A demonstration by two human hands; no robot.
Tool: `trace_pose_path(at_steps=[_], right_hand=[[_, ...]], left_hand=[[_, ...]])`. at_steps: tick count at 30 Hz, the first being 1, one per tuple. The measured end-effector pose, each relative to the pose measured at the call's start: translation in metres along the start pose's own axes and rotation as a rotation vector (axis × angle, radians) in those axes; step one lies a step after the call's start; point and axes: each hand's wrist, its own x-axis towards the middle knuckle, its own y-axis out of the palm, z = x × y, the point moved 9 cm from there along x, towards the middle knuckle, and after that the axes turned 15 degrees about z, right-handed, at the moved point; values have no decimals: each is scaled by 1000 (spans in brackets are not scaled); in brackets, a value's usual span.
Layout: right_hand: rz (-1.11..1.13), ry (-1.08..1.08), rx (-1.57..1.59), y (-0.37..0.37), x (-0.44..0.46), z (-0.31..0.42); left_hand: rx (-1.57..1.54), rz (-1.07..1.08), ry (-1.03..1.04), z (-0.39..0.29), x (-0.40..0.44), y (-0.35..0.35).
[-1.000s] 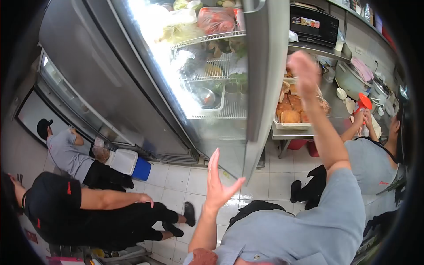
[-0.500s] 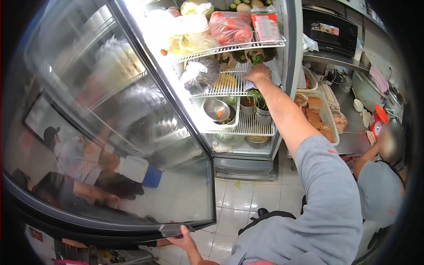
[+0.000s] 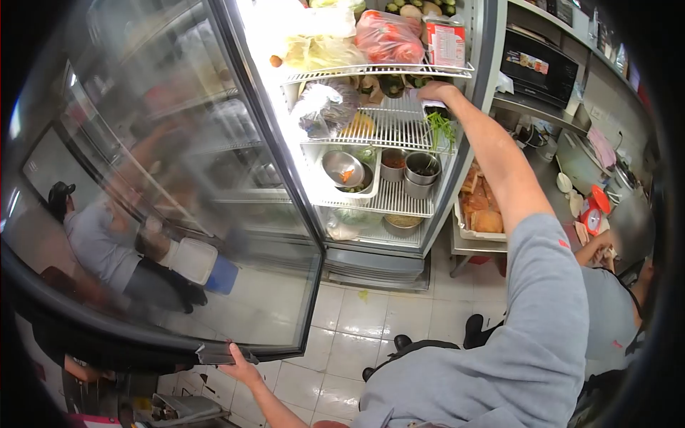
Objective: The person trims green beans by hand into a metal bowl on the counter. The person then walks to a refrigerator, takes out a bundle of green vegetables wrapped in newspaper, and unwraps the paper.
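My left hand (image 3: 242,367) is closed on the handle at the lower edge of the open glass fridge door (image 3: 260,354). My right hand (image 3: 437,91) reaches onto the fridge's middle wire shelf (image 3: 399,130), near its right side. A bunch of green herbs (image 3: 441,128) with a pale wrapping hangs just under this hand, which seems closed on it, though the fingertips are partly hidden. Left of it on the shelf are a bag of dark produce (image 3: 325,108) and something yellow (image 3: 359,125).
Bagged tomatoes (image 3: 389,39) and a red-and-white carton (image 3: 446,44) sit on the upper shelf. Metal bowls (image 3: 342,167) and pots (image 3: 421,170) stand below. A tray of bread-like pieces (image 3: 479,207) is at the right. Another person (image 3: 610,307) works beside me.
My right hand has moved deeper and to the right, and the green herbs have shifted with it. My left hand and the door's edge appear further left. The view has shifted slightly.
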Motion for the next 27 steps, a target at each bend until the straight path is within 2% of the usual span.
trace_pose_path(at_steps=[3, 4, 6, 9, 10, 12, 14, 15, 16, 20, 22, 24, 25, 26, 27], right_hand=[[96, -126, 99, 35, -15, -17], [50, -81, 161, 41, -48, -13], [57, -268, 521, 70, -68, -24], [107, -253, 989, 117, -123, -32], [23, -191, 983, 124, -150, -26], [-41, -212, 1286, 160, -156, -26], [-133, -351, 1567, 187, -144, -19], [-256, -371, 1620, 190, -150, -16], [-350, -424, 1516, 191, -149, -17], [-476, -432, 1449, 208, -226, 44], [-473, -445, 1361, 221, -269, 69], [-534, -459, 1222, 250, -307, 86], [-504, -458, 1216, 270, -318, 89], [-524, -464, 1136, 288, -331, 93], [-535, -470, 1061, 307, -343, 97]], left_hand=[[-25, -26, 17, -17, -1, 7], [-49, -54, 42, -20, -3, 7], [-32, -43, 53, -21, -5, 9], [-22, -27, 69, -17, -8, 9], [-25, -17, 73, -14, -10, 10], [-34, -26, 55, -12, -14, 13], [-40, -39, 47, -11, -19, 13], [-14, -25, 26, -7, -21, 13], [11, -14, 9, -6, -21, 16], [152, -132, -56, -61, -42, 31], [501, -488, 615, -174, -90, 44], [9, -144, 658, -206, -89, 92], [2, 294, 477, -202, -80, 133], [10, 655, 380, -223, -65, 189], [-177, 875, 198, -192, -55, 243]])
